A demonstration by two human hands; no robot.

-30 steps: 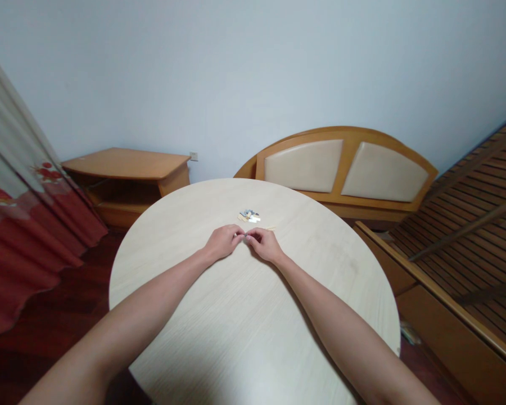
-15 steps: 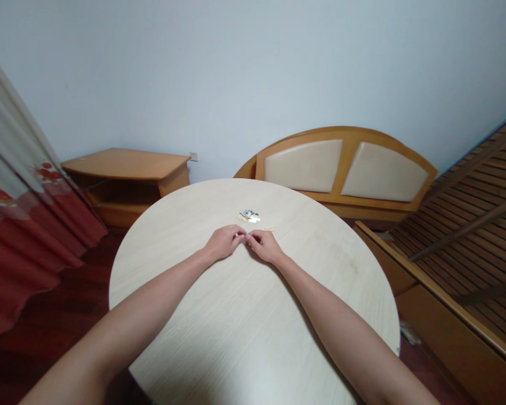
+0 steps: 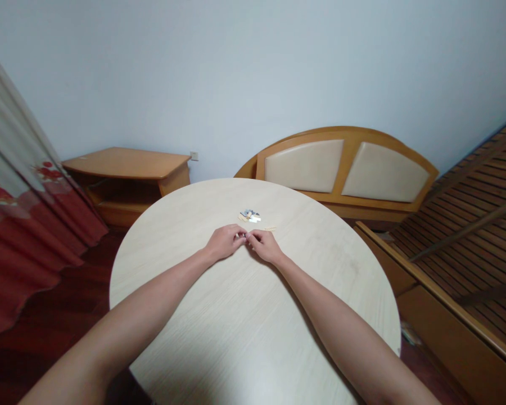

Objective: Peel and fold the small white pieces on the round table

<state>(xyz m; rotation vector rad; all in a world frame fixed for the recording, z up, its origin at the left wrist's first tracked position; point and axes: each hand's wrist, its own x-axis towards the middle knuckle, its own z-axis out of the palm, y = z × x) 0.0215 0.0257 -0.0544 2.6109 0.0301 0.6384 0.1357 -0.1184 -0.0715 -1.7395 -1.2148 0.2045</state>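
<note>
My left hand point(image 3: 226, 241) and my right hand point(image 3: 263, 244) meet fingertip to fingertip over the middle of the round table. Both are closed in a pinch around something small and dark, mostly hidden by the fingers and too tiny to name. Just beyond them lies a small pile of flat pieces point(image 3: 249, 216), grey-blue, white and tan. A few thin pale strips point(image 3: 270, 228) rest on the tabletop close to the right hand.
The pale round table point(image 3: 253, 315) fills the space before me. Behind it stand a low wooden cabinet point(image 3: 130, 163) and a padded headboard point(image 3: 304, 166). A red and white curtain point(image 3: 34, 236) hangs at left; a slatted wooden frame point(image 3: 472, 225) leans at right.
The hands stay almost in place. My fingertips have shifted slightly, and a bit more of the small dark thing shows between them.
</note>
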